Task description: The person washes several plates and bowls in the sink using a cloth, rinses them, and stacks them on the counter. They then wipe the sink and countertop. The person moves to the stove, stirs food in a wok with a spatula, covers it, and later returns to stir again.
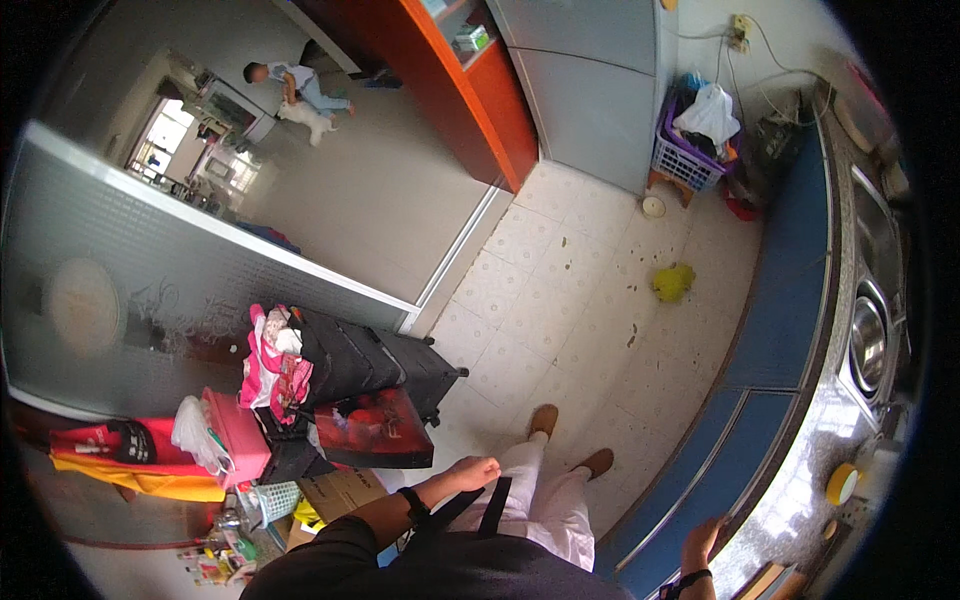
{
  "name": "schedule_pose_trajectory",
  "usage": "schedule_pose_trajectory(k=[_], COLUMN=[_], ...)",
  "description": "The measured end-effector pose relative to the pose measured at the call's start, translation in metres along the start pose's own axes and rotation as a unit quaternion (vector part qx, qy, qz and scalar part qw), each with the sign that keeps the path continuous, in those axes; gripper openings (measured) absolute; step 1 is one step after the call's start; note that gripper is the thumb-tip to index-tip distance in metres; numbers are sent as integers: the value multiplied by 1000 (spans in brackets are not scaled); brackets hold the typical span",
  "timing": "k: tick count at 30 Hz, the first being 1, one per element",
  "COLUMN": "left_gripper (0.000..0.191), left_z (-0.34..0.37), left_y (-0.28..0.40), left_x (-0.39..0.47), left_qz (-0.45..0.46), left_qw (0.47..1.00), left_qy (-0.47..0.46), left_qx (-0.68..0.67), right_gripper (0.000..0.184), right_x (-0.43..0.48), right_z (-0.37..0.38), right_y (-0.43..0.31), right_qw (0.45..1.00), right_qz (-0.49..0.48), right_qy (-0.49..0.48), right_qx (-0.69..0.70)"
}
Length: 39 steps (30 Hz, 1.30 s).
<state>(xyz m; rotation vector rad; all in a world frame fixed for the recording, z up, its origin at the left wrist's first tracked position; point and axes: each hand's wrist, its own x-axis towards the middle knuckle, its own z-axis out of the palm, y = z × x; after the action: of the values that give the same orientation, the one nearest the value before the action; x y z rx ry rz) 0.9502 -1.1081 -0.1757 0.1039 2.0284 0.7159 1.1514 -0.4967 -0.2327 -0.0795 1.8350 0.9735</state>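
Note:
My left hand (477, 473) is bent in front of my body beside two dark straps (492, 510); its fingers are curled, and whether they hold anything cannot be told. My right hand (703, 538) touches the edge of the speckled stone counter (799, 480), above the blue cabinet doors (780, 270). On that counter are a steel bowl (868, 343) in the sink and a yellow round object (842, 484). My feet in brown slippers (543, 421) stand on the tiled floor.
A yellow-green crumpled item (673, 283) and brown scraps (632, 334) lie on the floor. Purple and grey baskets (688, 161) stand beside the grey refrigerator (581, 97). Black suitcases (352, 360) stand at left by the glass sliding door (150, 300). Beyond it, a person (296, 82) crouches with a white animal (306, 118).

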Motion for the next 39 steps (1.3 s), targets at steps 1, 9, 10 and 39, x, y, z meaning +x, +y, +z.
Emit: schedule_pose_trajectory(k=[1, 9, 10, 39], left_gripper=[38, 33, 32, 33], left_z=[4, 27, 27, -78], left_y=[3, 0, -3, -22], left_x=[-1, -9, -8, 27], left_qz=[5, 33, 10, 14], left_qw=[1000, 998, 1000, 995], left_qy=[2, 42, 23, -34], left_qx=[-5, -17, -19, 93], right_gripper=[46, 50, 46, 43], right_x=[1, -20, -13, 1], right_z=[1, 12, 3, -150], right_y=[2, 12, 15, -31], right_qw=[1000, 969, 987, 996], right_qz=[-13, -29, -89, -37], right_qy=[0, 246, 96, 60], right_qx=[11, -3, 93, 61])
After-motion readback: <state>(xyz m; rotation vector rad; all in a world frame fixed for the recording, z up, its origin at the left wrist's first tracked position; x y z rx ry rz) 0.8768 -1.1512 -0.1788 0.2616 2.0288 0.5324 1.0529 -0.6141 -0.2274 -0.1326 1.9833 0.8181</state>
